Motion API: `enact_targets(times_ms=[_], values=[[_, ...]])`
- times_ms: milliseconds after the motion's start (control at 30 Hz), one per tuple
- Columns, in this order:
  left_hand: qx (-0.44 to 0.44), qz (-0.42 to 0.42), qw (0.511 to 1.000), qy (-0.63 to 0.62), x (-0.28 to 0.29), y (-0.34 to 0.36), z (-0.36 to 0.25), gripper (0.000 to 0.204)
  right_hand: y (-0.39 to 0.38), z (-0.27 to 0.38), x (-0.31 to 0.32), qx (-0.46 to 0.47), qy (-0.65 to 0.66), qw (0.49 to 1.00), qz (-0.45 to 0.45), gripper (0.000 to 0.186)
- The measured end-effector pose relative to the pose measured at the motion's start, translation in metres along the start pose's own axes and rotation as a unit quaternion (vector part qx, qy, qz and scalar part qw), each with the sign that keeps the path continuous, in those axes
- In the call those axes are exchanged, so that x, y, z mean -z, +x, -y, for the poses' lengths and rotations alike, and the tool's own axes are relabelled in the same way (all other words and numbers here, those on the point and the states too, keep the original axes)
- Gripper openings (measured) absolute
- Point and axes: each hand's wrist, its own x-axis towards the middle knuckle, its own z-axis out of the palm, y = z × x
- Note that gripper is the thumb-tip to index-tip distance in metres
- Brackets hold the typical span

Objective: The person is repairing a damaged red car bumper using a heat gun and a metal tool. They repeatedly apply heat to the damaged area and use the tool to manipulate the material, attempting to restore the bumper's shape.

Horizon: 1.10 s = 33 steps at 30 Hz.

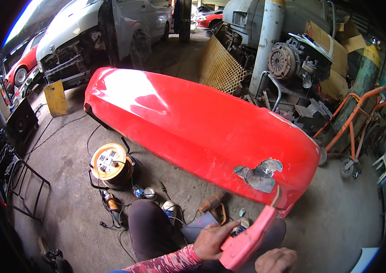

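Observation:
A big red car bumper (193, 118) lies across the floor before me, with a ragged grey-green patch (261, 175) near its right end. My left hand (213, 240) grips a pink-red tapering tool (250, 236) with a narrow tan tip, its index finger stretched along the side. The tip points up toward the bumper just below the patch; whether it touches cannot be told. At the lower edge my right hand (276, 260) is curled closed beside the tool's wide end; anything inside its fingers is hidden. A heat gun (212, 201) rests on the floor by my shoes.
An orange cable reel (111, 161) stands left of my knees, with an angle grinder (111, 202) and cords near it. A gas cylinder (268, 45), an engine part (288, 61) and an orange hand truck (352, 120) stand right. A stripped white van (75, 36) is behind.

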Motion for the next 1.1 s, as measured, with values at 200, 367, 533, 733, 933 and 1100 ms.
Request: enact_targets(times_ms=[200, 367, 533, 733, 933, 1100], values=[[0.041, -0.094, 0.985, -0.140, 0.027, -0.017, -0.009, 0.058, -0.026, -0.080, 0.009, -0.139, -0.123, 0.945, -0.269, 0.002], [0.092, -0.065, 0.967, -0.230, 0.030, -0.040, -0.010, 0.061, -0.033, -0.113, 0.001, -0.199, -0.095, 0.918, -0.329, 0.006], [0.117, -0.069, 0.966, -0.219, 0.026, -0.043, -0.010, 0.059, -0.032, -0.116, 0.001, -0.189, -0.141, 0.927, -0.293, 0.007], [0.094, -0.096, 0.958, -0.253, 0.021, -0.043, -0.010, 0.054, -0.033, -0.115, -0.004, -0.173, -0.165, 0.926, -0.292, 0.009], [0.084, -0.108, 0.967, -0.214, 0.019, -0.038, -0.011, 0.053, -0.024, -0.109, -0.018, -0.202, -0.139, 0.924, -0.292, 0.009], [0.094, -0.097, 0.981, -0.138, 0.023, -0.040, -0.019, 0.054, -0.015, -0.103, -0.026, -0.143, -0.217, 0.933, -0.251, 0.018]])
